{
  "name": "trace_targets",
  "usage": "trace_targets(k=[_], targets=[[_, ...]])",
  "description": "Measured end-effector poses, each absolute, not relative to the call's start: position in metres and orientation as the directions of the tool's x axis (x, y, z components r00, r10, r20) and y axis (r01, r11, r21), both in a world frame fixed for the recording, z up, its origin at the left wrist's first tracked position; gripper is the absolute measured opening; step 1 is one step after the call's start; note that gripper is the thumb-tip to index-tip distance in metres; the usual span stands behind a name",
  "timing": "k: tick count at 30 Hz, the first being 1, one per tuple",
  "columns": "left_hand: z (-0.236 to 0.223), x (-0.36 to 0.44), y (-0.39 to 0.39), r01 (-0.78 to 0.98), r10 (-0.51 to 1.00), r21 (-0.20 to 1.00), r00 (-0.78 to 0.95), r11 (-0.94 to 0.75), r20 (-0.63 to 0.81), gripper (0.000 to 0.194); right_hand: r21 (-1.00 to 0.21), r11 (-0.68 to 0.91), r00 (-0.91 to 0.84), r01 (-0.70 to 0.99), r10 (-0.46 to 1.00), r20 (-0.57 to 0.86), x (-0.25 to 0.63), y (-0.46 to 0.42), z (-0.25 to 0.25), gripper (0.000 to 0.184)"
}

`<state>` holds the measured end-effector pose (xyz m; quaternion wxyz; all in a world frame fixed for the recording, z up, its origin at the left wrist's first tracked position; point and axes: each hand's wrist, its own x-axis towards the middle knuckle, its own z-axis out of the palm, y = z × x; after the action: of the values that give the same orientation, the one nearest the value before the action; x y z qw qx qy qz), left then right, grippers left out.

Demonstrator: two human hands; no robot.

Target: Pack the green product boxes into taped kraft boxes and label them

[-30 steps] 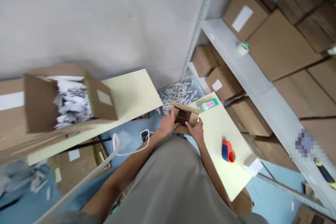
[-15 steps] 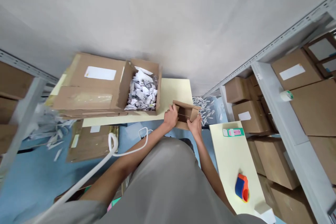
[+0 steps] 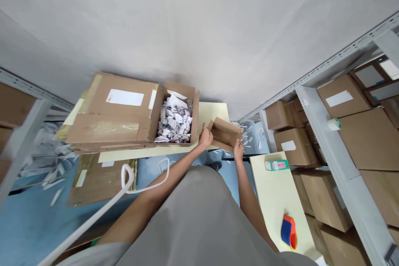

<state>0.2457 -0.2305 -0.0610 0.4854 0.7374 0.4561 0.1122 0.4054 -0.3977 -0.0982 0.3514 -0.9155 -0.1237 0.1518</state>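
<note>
A small open cardboard box hangs in front of me, just past the right end of the cream table, its hollow inside facing up toward me. My left hand is closed on its left edge, fingertips at the side flap. At the lower right corner, my right hand grips the box wall, with the thumb side up. Left of my left hand stands a larger carton filled with crumpled paper scraps.
Flattened cartons are stacked on the table's left. A side table at right carries a green-and-pink packet and an orange-and-blue tape dispenser. A white hose-like tube crosses at left. Shelves hold boxes.
The small box has tilted and its inside now shows more widely. My hands have moved slightly apart, the right one lower on the box corner. The head view has shifted a little.
</note>
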Motion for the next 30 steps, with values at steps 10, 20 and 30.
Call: trace_targets(k=[10, 20, 30], targets=[[0.001, 0.217, -0.191, 0.491, 0.866, 0.795, 0.492, -0.356, 0.084, 0.066, -0.702, -0.697, 0.908, 0.146, 0.376, -0.185, 0.383, -0.398, -0.121, 0.090], [-0.004, 0.183, -0.034, 0.822, 0.980, 0.570, 0.114, -0.002, -0.161, 0.081, -0.719, -0.674, 0.875, 0.168, 0.438, -0.206, 0.370, -0.373, -0.124, 0.081], [-0.014, 0.174, -0.015, 0.869, 0.907, 0.384, 0.392, -0.311, -0.152, 0.039, -0.719, -0.668, 0.831, 0.191, 0.500, -0.245, 0.361, -0.357, -0.128, 0.063]])
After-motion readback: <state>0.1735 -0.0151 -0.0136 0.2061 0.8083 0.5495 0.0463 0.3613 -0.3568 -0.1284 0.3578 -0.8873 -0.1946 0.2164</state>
